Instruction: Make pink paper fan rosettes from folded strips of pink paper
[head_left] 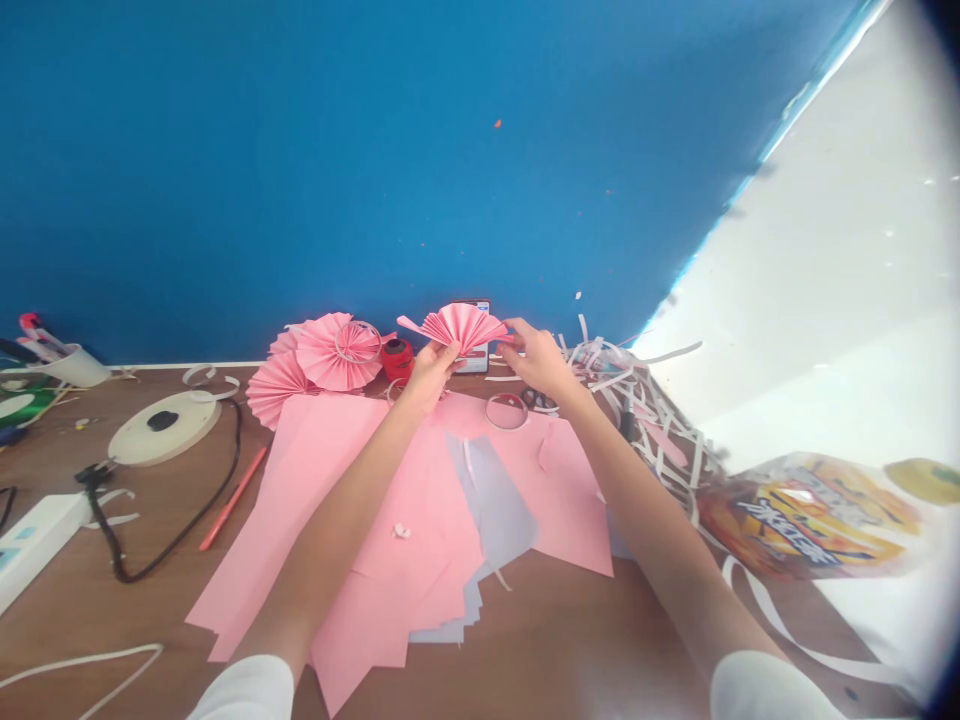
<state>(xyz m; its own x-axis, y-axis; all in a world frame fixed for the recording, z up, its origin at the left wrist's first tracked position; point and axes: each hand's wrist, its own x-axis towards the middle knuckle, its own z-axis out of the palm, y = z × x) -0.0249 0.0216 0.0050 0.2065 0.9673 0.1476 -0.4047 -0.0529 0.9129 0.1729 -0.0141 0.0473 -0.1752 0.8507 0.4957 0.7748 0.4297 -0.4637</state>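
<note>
A pleated pink paper fan (463, 326) is spread in a half circle above the table, in front of a propped-up phone (474, 362). My left hand (433, 374) pinches its gathered lower middle between thumb and fingers. At the fan's right end, my right hand (536, 358) has its thumb and fingers closed on the outer fold. Beneath my forearms lie overlapping pink paper sheets (420, 570) and some grey-blue ones (491, 500). Round pleated pink rosettes (330, 355) rest to the left of my left hand.
A red spool-like object (397, 358) and a roll of tape (507, 411) sit near my hands. White paper strips (660, 430) heap at the right beside a snack bag (814, 515). Left are a red pen (234, 498), black cable (217, 520), white round device (165, 430) and power strip (37, 545).
</note>
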